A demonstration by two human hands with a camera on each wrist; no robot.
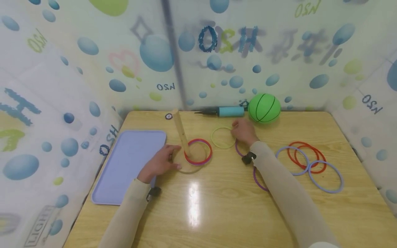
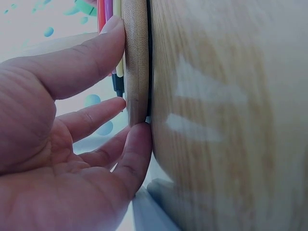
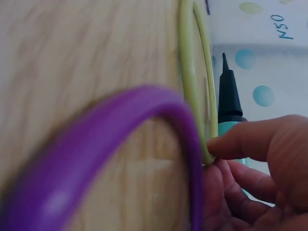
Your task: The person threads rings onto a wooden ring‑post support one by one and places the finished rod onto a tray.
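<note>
Your left hand (image 1: 159,162) spread-fingered, touching the base rim of the wooden peg stand (image 1: 181,132), your right hand (image 1: 244,131) pinching the yellow-green ring (image 1: 212,138) toward the bench's (image 1: 229,206) far edge, red ring (image 1: 212,151) round the post, tray (image 1: 133,155) near left edge, green ball (image 1: 264,108) at far edge.

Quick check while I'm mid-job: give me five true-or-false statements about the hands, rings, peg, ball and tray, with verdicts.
1. The right hand pinches the yellow-green ring. True.
2. The left hand holds a purple ring. False: it touches the peg's wooden base.
3. A red ring lies around the wooden peg. True.
4. In the head view, the green ball is left of the blue pump. False: it is to the right.
5. The tray lies left of the peg. True.
</note>
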